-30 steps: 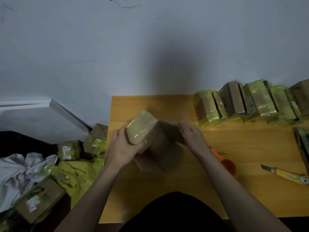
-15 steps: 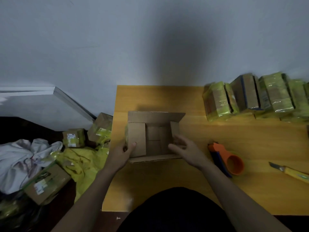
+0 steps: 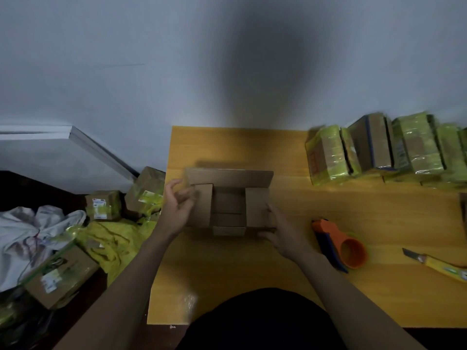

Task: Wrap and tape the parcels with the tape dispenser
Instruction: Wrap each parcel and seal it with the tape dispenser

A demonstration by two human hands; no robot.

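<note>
1. An open cardboard box [image 3: 228, 200] sits on a yellow wooden table [image 3: 252, 269], toward its left side, flaps up and its inside exposed to the head camera.
2. The person's left hand [image 3: 177, 210] is at the box's left side, fingers loosely curled and a little apart beside the left flap; whether they touch the cardboard cannot be told, and they grip nothing.
3. The right hand [image 3: 283, 236] rests against the box's near right corner, fingers mostly straight and laid on the right flap and wall, not wrapped around them.
4. An orange tape dispenser [image 3: 340, 242] with a dark blue edge lies on the table just to the right of the right forearm, apart from both hands.
5. A yellow-handled utility knife [image 3: 434, 263] lies farther right, near the table's edge.
6. A row of wrapped parcels [image 3: 379, 147], bound in yellow-green tape, stands along the far right of the table against a pale wall.
7. Off the table's left side, more taped boxes [image 3: 103, 205] lie among yellow plastic [image 3: 113, 243] and a crumpled white cloth [image 3: 30, 233].
</note>
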